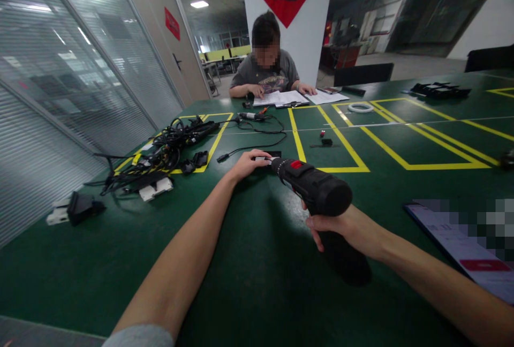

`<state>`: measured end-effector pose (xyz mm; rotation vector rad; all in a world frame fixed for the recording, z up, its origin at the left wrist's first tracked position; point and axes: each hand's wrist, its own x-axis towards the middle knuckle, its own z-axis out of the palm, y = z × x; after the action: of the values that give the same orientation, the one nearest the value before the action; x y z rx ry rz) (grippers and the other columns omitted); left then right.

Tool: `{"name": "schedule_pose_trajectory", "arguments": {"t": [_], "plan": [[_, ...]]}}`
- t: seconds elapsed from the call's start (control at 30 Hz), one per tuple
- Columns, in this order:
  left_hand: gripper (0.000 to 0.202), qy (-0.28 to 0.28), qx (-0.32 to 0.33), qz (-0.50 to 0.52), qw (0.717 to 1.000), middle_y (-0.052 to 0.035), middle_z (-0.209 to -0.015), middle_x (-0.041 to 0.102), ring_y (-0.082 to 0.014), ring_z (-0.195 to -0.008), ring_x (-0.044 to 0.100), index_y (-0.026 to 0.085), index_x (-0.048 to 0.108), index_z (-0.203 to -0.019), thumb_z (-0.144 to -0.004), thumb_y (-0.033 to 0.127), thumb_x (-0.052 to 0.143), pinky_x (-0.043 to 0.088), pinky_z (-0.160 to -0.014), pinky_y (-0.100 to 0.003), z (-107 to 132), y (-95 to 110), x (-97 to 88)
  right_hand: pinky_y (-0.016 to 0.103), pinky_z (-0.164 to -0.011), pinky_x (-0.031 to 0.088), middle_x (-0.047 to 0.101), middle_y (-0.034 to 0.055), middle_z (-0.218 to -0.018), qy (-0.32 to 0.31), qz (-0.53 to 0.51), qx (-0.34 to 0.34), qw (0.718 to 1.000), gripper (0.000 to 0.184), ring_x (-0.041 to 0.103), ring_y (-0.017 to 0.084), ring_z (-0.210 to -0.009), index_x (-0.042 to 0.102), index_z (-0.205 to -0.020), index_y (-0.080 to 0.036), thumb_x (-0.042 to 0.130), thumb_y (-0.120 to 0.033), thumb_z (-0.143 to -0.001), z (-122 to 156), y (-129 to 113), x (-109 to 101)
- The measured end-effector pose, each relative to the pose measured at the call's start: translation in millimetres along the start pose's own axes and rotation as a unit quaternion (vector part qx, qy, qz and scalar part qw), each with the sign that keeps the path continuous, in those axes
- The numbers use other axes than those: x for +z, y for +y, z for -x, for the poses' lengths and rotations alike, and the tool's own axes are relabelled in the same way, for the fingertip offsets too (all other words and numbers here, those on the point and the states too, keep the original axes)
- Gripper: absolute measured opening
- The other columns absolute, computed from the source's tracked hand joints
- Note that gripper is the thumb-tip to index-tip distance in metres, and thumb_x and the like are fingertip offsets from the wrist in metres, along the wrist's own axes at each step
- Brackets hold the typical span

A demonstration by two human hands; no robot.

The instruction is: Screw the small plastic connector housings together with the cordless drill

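Drill: matt black plastic body w/ a glossy red button and a ribbed dark chuck. Table has a smooth green surface w/ a soft sheen, crossed by matt yellow tape. Cables look like dull black rubber, papers are thin, matt white, and the glass wall is glossy.

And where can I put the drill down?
Bare green mat lies between the black cable pile and the left arm. Another patch sits inside the yellow tape rectangle right of the drill. The cable side is crowded.
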<state>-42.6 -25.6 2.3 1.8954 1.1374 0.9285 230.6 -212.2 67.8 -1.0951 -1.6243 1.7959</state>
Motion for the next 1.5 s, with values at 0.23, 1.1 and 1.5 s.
{"name": "schedule_pose_trajectory", "arguments": {"t": [0.23, 1.1, 1.5], "plan": [[0.032, 0.000, -0.002, 0.004, 1.000, -0.0083, -0.114, 0.071, -0.0261, -0.109, 0.062, 0.019, 0.079, -0.099, -0.072, 0.036, 0.075, 0.043, -0.104, -0.040, -0.4, -1.1, -0.1, 0.032, -0.062, 0.050, 0.064, -0.0004, -0.065, -0.004, -0.009, 0.007, 1.000, 0.021, 0.062, 0.016, -0.058, 0.058, -0.087, -0.018, 0.070, -0.033, -0.080, -0.7, -0.2, -0.2], [0.034, -0.003, -0.006, 0.008, 1.000, -0.0067, -0.114, 0.072, -0.0270, -0.114, 0.060, 0.021, 0.079, -0.099, -0.070, 0.037, 0.076, 0.040, -0.107, -0.041, -3.1, -3.9, 0.2, 0.031, -0.059, 0.049, 0.064, -0.0004, -0.063, 0.003, -0.011, -0.010, 1.000, 0.019, 0.062, 0.016, -0.056, 0.059, -0.081, -0.018, 0.069, -0.033, -0.080, -2.5, 8.1, -3.0], [0.035, -0.004, 0.005, 0.027, 1.000, -0.0072, -0.112, 0.073, -0.0261, -0.110, 0.062, 0.019, 0.079, -0.099, -0.069, 0.037, 0.077, 0.042, -0.103, -0.039, -3.2, -3.0, 2.4, 0.031, -0.060, 0.050, 0.064, 0.0010, -0.064, 0.007, 0.002, -0.004, 1.000, 0.018, 0.062, 0.017, -0.057, 0.059, -0.073, -0.017, 0.068, -0.031, -0.079, 0.2, -0.8, -1.3]]}}
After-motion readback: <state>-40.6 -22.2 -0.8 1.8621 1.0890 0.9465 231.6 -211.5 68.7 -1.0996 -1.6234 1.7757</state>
